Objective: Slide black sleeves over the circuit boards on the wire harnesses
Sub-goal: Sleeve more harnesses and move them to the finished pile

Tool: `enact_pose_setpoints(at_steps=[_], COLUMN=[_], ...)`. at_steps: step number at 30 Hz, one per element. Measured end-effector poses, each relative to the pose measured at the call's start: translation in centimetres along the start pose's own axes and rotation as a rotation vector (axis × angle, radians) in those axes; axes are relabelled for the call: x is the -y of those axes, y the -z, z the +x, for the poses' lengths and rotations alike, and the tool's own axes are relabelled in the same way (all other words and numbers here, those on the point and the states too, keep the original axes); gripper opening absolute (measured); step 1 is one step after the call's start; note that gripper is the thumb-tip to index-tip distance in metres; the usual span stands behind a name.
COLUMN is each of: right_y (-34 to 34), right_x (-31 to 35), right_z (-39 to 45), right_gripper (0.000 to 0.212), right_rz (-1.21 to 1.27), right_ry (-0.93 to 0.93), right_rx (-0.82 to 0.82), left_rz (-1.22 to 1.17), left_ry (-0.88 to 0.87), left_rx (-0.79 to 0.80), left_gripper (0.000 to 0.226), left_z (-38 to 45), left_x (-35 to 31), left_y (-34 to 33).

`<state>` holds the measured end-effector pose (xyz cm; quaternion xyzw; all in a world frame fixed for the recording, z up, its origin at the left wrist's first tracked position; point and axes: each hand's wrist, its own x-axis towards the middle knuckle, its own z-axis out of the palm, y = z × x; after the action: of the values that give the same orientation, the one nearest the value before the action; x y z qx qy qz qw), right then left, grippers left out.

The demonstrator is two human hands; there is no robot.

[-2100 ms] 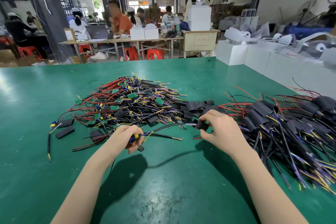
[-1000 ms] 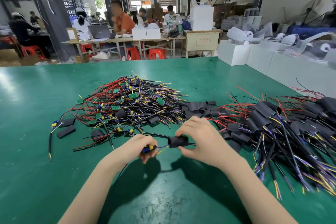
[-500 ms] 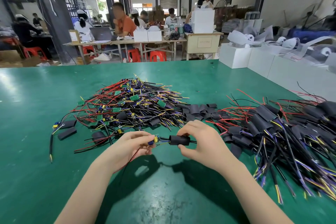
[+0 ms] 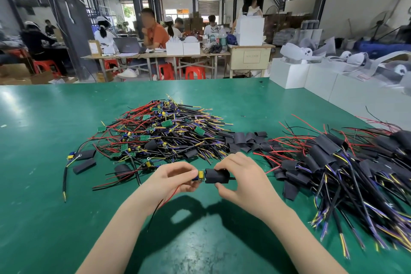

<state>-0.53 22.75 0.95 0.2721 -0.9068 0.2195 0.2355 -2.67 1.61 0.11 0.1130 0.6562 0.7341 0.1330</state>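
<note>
Just above the near green table, the left hand pinches a circuit board by its end; the right hand grips a black sleeve partly over it — unsleeved harnesses piled beyond, sleeved ones at right.

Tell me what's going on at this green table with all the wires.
A person is fitting a black sleeve over a small circuit board on a wire harness. The left hand pinches the board end while the right hand holds the sleeve, which covers part of the board; the yellow and blue end is not yet covered. A pile of bare harnesses lies ahead on the green table, loose sleeves beside it, and sleeved harnesses are heaped to the right.
</note>
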Motion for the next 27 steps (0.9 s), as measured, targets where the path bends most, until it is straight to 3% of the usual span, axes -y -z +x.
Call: enact_pose_setpoints(at_steps=[9, 17, 24, 27], right_y=[-0.2, -0.4, -0.5, -0.5], right_x=[0.0, 0.0, 0.4, 0.4], right_z=[0.0, 0.0, -0.1, -0.1], right_gripper=[0.024, 0.023, 0.024, 0.023], right_rz=[0.099, 0.191, 0.119, 0.123], right_ry=[0.021, -0.041, 0.063, 0.035], right_rx=[0.021, 0.006, -0.009, -0.029], left_rz=[0.190, 0.366, 0.164, 0.150], left_ry=[-0.044, -0.122, 0.026, 0.010], left_rx=[-0.099, -0.026, -0.178, -0.144], left_gripper=[0.004, 0.011, 0.014, 0.014], left_z=[0.1, -0.5, 0.0, -0.1], left_x=[-0.1, -1.0, -0.4, -0.4], left_y=[-0.4, 0.8, 0.2, 0.3])
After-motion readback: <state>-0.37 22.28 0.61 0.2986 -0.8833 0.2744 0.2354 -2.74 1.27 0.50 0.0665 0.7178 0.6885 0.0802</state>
